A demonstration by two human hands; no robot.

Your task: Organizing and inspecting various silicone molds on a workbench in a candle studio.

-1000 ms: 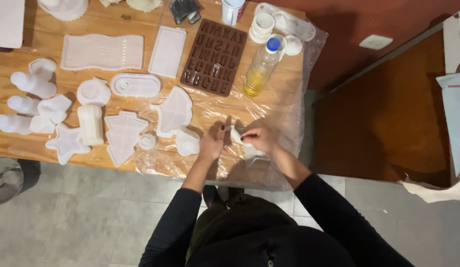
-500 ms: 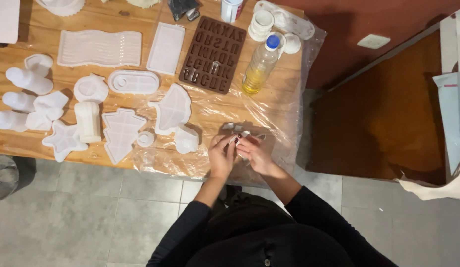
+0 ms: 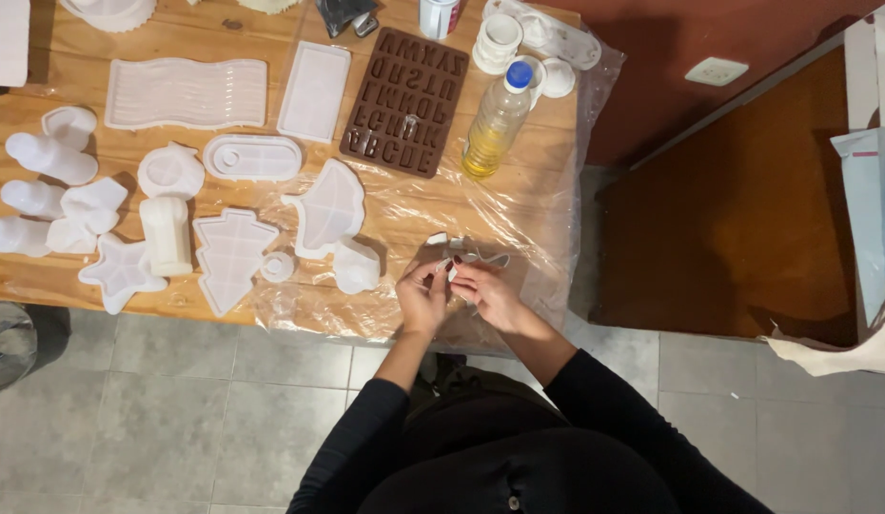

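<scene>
Both hands [image 3: 422,297] [image 3: 488,293] stayed together; fingertips pinch what seems a small white mould piece [image 3: 451,267].

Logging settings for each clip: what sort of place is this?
Probably a home craft or hobby workspace: a wooden table under clear plastic sheet, spread with white silicone moulds, a brown letter mould and a bottle of yellow liquid, on a tiled floor.

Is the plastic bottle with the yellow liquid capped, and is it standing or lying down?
Capped: a blue cap sits on the bottle. Standing or lying: cannot tell from this overhead view. The yellow liquid fills only its lower part.
</scene>
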